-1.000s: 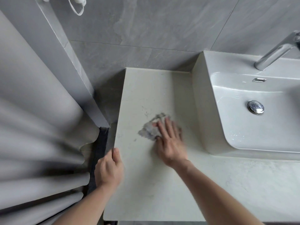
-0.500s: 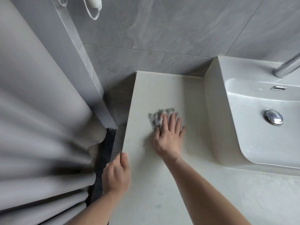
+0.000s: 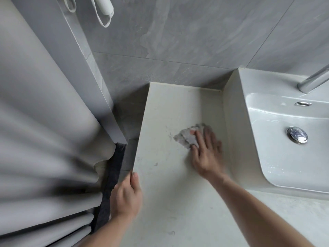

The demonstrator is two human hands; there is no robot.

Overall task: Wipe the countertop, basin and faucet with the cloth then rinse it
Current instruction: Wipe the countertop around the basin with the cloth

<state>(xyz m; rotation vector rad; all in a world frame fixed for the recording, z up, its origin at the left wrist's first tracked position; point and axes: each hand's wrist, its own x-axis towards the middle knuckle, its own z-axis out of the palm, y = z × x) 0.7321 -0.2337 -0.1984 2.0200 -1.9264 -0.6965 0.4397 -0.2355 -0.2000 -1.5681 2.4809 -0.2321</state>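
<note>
Right hand wiping the countertop with the cloth, left hand braced on the edge.

The right hand lies flat with fingers straight and slightly spread, pressing the grey cloth onto the pale countertop, just left of the basin wall. Half a second ago the cloth sat under the fingertips nearer the middle of the counter; now it pokes out to the left of the fingers, and hand and cloth lie closer to the basin. The left hand keeps its curled fingers gripping the counter's left edge. The faucet shows at far right.
</note>
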